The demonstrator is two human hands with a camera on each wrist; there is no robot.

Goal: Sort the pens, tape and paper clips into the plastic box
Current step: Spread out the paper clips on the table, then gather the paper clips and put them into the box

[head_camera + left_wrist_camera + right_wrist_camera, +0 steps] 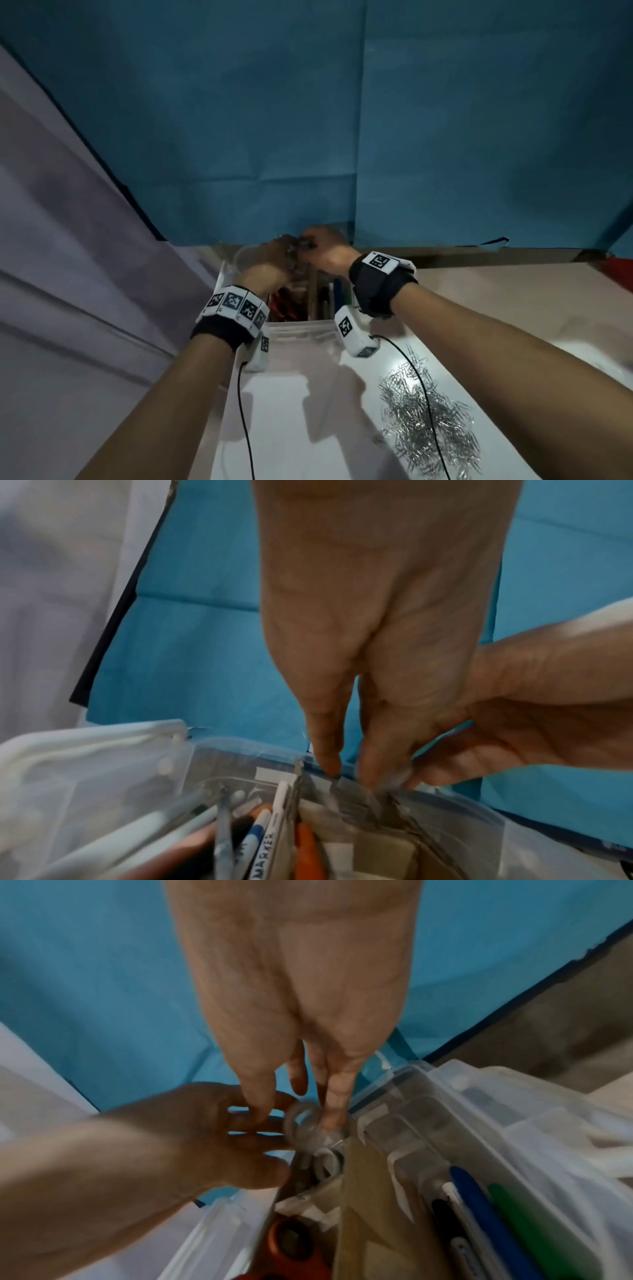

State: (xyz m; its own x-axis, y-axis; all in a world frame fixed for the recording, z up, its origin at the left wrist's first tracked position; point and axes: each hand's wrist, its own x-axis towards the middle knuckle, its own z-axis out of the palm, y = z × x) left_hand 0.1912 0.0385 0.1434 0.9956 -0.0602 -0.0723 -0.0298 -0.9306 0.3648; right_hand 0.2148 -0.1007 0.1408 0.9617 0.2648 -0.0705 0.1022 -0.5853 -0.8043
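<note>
The clear plastic box (298, 327) stands on the white table, with cardboard dividers inside. Both hands meet over its far end. In the right wrist view my right hand (294, 1118) pinches a clear tape roll (290, 1127) just above a far compartment. My left hand (263, 1139) comes in from the left, and its fingers and thumb close on the same roll. A second white roll (329, 1161) lies below it in the box. Pens (479, 1204) fill the long right compartment, and a marker (260, 831) shows among them. Paper clips (428, 414) lie heaped on the table.
Orange-handled scissors (291, 1240) lie in the box's near compartment. A blue cloth (308, 137) hangs behind the box, and a pale wall (68, 240) runs along the left. Black wrist-camera cables (424, 394) trail over the table and the clip heap.
</note>
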